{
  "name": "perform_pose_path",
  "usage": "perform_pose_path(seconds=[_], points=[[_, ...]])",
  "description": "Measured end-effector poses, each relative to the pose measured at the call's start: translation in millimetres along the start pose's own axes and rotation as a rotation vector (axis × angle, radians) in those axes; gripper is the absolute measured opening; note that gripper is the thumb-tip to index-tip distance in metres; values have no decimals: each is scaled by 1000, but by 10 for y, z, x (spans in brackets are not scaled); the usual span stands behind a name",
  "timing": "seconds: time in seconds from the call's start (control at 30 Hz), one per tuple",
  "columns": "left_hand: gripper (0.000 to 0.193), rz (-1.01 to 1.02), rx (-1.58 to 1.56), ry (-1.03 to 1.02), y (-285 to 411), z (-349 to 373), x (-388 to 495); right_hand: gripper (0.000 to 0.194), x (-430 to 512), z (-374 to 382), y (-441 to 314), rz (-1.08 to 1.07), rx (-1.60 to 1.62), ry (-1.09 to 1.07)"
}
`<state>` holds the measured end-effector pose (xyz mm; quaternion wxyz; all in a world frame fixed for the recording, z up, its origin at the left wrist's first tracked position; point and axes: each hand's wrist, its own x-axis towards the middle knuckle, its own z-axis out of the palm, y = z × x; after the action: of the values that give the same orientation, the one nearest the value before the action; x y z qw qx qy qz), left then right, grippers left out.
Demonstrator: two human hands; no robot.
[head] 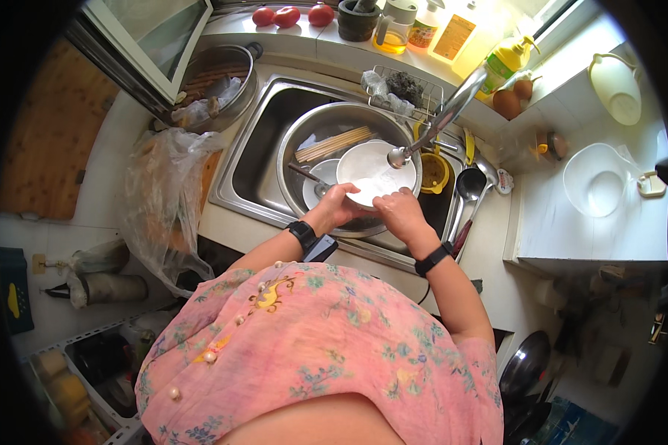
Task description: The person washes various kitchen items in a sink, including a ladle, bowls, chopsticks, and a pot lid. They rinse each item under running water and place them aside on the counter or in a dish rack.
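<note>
My left hand (335, 208) grips the near left rim of a white bowl (359, 161), thumb on the inside. My right hand (402, 214) is curled over the bowl's near right rim; what its fingertips do there is partly hidden. The bowl tilts towards me under the metal faucet (398, 158). Around it is a large stainless steel basin (290, 133) set in the double sink (250, 172). Wooden chopsticks (334, 144) lie in the basin, along with a second white dish (312, 194) and a utensil with a dark handle (306, 173).
A yellow strainer or cup (435, 173) is in the right sink bowl. Ladles (470, 186) lie beside it. A wire rack (403, 92) with a scouring pad hangs behind. Bottles (451, 39) and tomatoes (286, 17) line the sill. A plastic bag (164, 194) stands left.
</note>
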<state>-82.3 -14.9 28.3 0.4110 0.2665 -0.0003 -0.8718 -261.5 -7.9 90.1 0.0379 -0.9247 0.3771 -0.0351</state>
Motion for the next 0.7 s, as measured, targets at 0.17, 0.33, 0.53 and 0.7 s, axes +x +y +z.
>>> perform_pose_path(seconds=[0.17,0.33,0.53,0.7], points=[[55,140,201,207,61,-60,21,13,-189,-80,693,186,281,289],[60,239,316,281,137,-13,-48,20,-29,282,1672,744,239,693],[60,200,384,324,185,64,-235,18,268,547,2217,1040,1156,547],[54,62,307,302,201,45,-295,33,151,213,1425,991,324,674]])
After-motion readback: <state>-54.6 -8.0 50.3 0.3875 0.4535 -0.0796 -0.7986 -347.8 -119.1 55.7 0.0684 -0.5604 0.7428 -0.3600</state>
